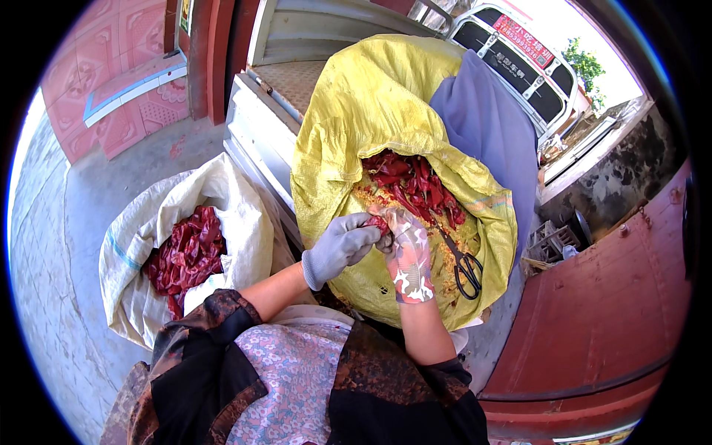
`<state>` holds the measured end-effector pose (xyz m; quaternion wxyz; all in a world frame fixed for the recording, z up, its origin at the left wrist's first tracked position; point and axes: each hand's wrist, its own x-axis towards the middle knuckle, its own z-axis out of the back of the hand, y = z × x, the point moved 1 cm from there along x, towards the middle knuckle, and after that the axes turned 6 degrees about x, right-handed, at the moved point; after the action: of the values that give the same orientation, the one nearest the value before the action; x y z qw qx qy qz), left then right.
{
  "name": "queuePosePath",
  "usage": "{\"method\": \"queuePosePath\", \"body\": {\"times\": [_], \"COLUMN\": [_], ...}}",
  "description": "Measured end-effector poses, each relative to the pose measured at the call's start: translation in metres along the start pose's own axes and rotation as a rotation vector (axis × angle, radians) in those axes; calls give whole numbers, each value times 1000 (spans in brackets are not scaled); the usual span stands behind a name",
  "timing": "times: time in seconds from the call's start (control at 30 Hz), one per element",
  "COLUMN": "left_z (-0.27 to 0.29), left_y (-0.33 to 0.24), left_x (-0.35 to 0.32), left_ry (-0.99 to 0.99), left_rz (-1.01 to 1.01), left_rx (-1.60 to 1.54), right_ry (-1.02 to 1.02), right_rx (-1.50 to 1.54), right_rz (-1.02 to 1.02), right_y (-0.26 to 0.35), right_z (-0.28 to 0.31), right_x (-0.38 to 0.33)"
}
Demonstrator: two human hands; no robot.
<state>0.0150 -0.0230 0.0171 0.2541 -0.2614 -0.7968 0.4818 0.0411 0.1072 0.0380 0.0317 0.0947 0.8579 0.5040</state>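
Note:
My left hand (343, 245), in a grey glove, has its fingers closed on a dried red chili pepper (379, 223). Against the same pepper press the pinched fingers of my right hand (409, 256), which wears a pink camouflage-patterned glove; its fingertips are partly hidden. Both hands are over the mouth of a yellow woven sack (363, 104). Inside the sack lies a heap of dried red chili peppers (415, 184), with yellowish seeds scattered around it. Scissors (467, 273) with black handles rest on the sack, just right of my right hand.
On the left stands a white woven sack (122, 248) holding red pepper pieces (194, 252). Behind the yellow sack is a metal truck bed (297, 81), with a blue-grey cloth (482, 111) beside it. A red metal panel (593, 319) runs along the right.

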Motion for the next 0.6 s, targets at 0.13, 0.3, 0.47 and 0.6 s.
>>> {"method": "queuePosePath", "body": {"times": [0.13, 0.3, 0.47, 0.6], "left_z": [-4, -2, 5, -1], "left_y": [11, 6, 12, 5], "left_x": [9, 9, 11, 16], "left_ry": [-39, -18, 67, 11], "left_rz": [-145, -82, -32, -37], "left_rx": [-62, -30, -113, -15], "right_ry": [15, -137, -42, 66], "right_rx": [-47, 71, -334, -299], "right_rz": [27, -165, 74, 182], "right_y": [-11, 4, 21, 12], "right_z": [10, -3, -14, 3], "right_x": [6, 0, 1, 8]}}
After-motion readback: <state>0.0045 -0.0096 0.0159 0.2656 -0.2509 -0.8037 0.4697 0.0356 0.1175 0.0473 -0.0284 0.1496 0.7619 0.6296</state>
